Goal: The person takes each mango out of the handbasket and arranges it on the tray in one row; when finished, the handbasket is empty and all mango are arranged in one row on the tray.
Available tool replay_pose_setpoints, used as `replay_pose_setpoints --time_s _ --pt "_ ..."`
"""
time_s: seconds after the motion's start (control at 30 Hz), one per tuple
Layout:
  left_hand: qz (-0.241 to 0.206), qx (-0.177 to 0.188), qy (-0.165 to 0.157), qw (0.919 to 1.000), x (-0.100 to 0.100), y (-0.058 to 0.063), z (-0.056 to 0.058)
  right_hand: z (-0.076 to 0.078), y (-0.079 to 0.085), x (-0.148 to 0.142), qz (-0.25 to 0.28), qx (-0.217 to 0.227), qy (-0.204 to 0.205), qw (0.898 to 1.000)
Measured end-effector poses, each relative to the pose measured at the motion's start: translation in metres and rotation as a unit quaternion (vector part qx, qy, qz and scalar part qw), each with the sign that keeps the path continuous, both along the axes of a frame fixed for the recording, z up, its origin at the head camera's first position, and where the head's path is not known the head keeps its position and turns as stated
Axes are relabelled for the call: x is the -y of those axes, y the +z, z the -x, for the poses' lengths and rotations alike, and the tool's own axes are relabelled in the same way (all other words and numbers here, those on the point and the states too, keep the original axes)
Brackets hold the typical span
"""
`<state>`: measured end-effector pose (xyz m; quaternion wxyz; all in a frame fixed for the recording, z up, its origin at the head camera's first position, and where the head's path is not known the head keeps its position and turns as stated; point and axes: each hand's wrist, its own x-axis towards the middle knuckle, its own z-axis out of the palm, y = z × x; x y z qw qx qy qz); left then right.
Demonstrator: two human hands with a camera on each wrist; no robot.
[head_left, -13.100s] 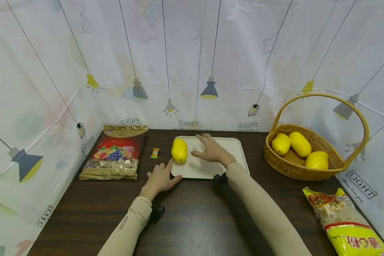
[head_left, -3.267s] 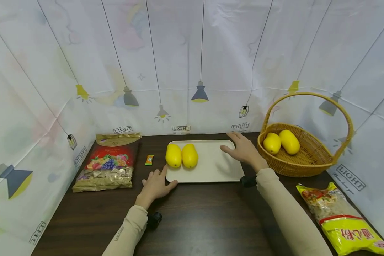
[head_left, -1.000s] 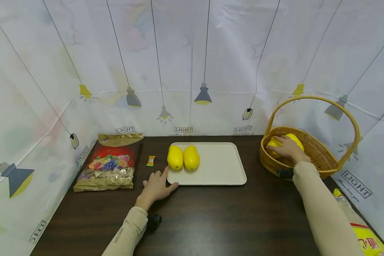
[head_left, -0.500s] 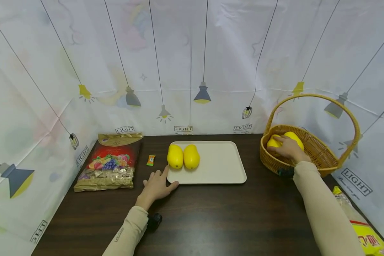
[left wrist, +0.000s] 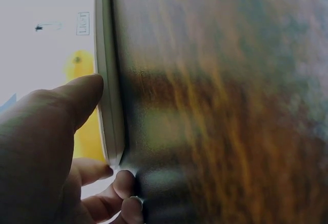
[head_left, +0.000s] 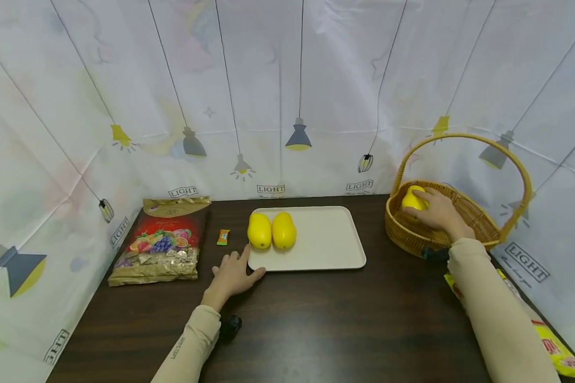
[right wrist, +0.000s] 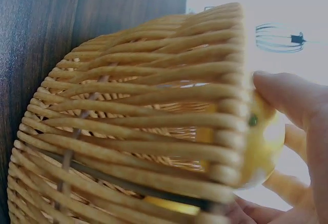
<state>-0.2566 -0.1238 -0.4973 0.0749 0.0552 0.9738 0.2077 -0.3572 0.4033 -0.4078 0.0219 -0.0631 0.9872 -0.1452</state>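
My right hand (head_left: pixel 438 214) grips a yellow mango (head_left: pixel 413 198) at the left end of the wicker basket (head_left: pixel 404 238). The right wrist view has that mango just past the woven rim, thumb on one side and fingers on the other. Low behind the weave shows another patch of yellow (right wrist: pixel 171 205); in the head view the hand covers that spot. Two more mangoes, a left one (head_left: pixel 260 231) and a right one (head_left: pixel 284 230), lie side by side on the white tray (head_left: pixel 328 239). With spread fingers my left hand (head_left: pixel 231 276) touches the tray's near left corner.
A red and gold candy bag (head_left: pixel 165 242) lies at the left, beside a small wrapped candy (head_left: pixel 223 237). The yellow food bag (head_left: pixel 553 348) at the right is partly under my right sleeve. The basket's tall handle (head_left: pixel 465 136) arches up, with a printed curtain behind.
Earlier, one mango was on the tray and three in the basket; later, two lay on the tray. My right hand went from tray to basket, gripped a mango and raised it slightly. Left hand stayed.
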Motion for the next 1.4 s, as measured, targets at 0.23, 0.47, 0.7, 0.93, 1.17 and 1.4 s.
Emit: replay_pose_setpoints --time_s 0.23,0.47,0.7,0.93,1.17,1.4 --pt "0.002 0.003 0.001 1.0000 0.001 -0.002 0.000 -0.011 0.016 0.013 0.016 -0.023 0.000 1.000" --pt "0.004 0.008 0.000 1.0000 0.002 -0.001 0.001 -0.021 0.022 0.034 0.032 -0.040 0.007 0.999" --pt "0.001 0.012 -0.002 0.9999 0.002 0.000 0.000 -0.021 0.018 0.050 0.031 -0.066 0.009 0.997" --pt "-0.001 0.013 -0.001 0.9999 0.001 0.001 -0.002 -0.024 0.022 0.056 0.034 -0.069 0.014 0.997" --pt "-0.003 0.013 -0.001 0.9999 0.000 0.002 -0.002 -0.031 0.029 0.074 0.045 -0.062 0.023 0.997" --pt "-0.001 0.012 -0.005 0.9999 -0.002 0.002 -0.002 -0.035 0.021 0.098 0.045 -0.053 0.053 0.996"
